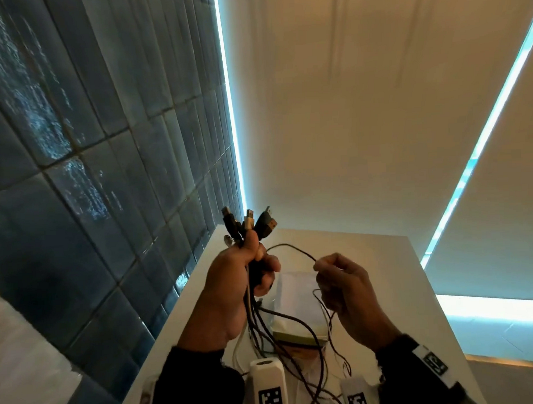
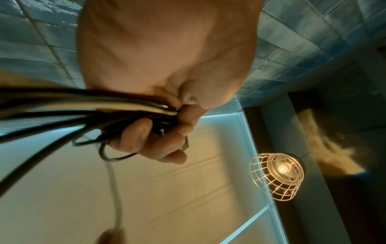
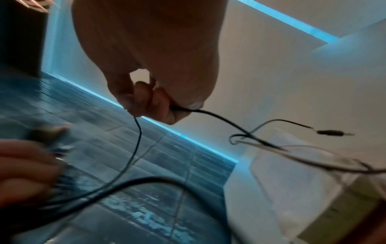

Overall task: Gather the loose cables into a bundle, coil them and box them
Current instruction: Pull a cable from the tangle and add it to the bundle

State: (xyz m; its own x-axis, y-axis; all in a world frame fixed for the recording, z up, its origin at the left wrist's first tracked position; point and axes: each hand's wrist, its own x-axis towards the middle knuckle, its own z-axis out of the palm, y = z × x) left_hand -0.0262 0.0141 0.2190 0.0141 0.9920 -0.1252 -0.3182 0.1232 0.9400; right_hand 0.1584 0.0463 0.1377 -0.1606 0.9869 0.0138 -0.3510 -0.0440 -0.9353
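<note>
We hold the cables (image 1: 257, 311) in the left hand (image 1: 231, 281), fingers clamped round the bundle just below the plugs (image 1: 251, 223), which stand upright above the fist while the tails hang down toward us. The right hand (image 1: 347, 292) pinches one thin cable (image 1: 291, 247) between thumb and fingertip; this strand arcs across from the left fist, and in the right wrist view its jack end (image 3: 332, 132) dangles free. The step in hand, we judge, is gathering: feed the thin strand into the left grip, level its plug with the others, and keep the fist tight so nothing slips before coiling. Draw slack slowly, since the hanging tails cross and may snag. Beyond the hands, the box (image 1: 296, 309) lies on the white counter (image 1: 382, 258), directly beneath the bundle. The tiled wall (image 1: 77, 178) borders the counter on the left; the right edge drops off, so we work over the centre.
</note>
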